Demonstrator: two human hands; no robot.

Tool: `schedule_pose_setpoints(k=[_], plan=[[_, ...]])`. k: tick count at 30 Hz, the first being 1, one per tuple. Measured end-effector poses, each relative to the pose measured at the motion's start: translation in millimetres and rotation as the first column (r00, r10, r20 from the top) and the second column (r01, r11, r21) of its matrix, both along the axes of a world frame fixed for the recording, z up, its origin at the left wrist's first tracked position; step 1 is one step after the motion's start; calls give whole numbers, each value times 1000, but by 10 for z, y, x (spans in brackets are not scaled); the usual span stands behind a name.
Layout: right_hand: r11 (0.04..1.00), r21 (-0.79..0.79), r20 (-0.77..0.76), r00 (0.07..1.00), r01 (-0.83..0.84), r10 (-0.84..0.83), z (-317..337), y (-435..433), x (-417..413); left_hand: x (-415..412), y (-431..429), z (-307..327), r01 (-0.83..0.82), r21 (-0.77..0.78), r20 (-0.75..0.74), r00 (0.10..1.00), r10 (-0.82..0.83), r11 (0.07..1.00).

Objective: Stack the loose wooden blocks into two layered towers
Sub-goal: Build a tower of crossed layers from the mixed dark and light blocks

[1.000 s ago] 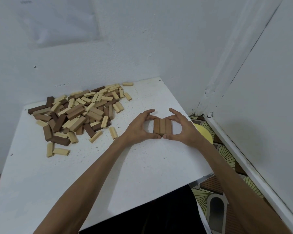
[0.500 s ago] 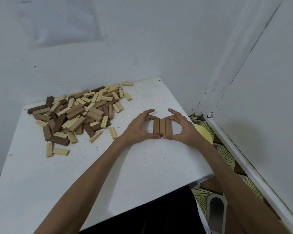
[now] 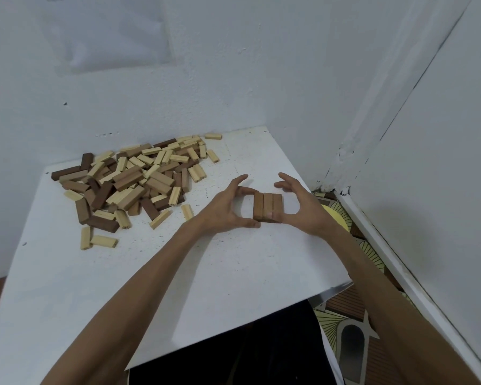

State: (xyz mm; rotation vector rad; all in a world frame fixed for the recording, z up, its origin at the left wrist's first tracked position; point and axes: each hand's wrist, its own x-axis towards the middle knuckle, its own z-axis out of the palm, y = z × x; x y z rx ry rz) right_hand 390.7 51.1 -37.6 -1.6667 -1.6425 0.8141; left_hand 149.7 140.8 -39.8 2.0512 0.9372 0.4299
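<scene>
Your row of three mid-brown rectangular wooden blocks (image 3: 267, 207) lies flat, long sides touching, right of centre in the frame on the white worktop (image 3: 178, 273). Your left hand (image 3: 225, 208) and right hand (image 3: 306, 209) cup it from either side, fingers spread in open curves. Both thumbs touch the near ends, and the upper fingers look lifted clear, though I cannot tell whether the left ones graze the far corner. This looks like squaring the first layer of one tower. The heap of loose pale and dark wooden blocks (image 3: 139, 184) sits at left-centre of the frame, well apart. Expect the blocks to be light, rigid and smooth, sliding easily on the worktop, so a nudge will likely skew the row. Take each by its long sides near the middle, and lay the next three crosswise.
</scene>
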Motion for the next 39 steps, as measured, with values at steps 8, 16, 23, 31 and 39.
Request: schedule_pose_setpoints(k=[8,16,23,31,39], plan=[[989,146,42,998,33,-39,331,100,-420,-560,-75,213,-92,166,66,994,82,982],[980,160,195,977,-117,85,509,251,-1113,-1259,-25,340,-208,232,15,978,210,950],[969,168,213,967,-180,143,508,529,-1648,-1669,156,408,-279,297,-25,954,300,913],[969,175,304,945,-176,117,399,917,-2002,-1639,533,420,-257,391,-186,918,349,884],[979,187,319,948,-80,17,246,1144,-2144,-1570,736,341,-123,477,-464,806,368,870]])
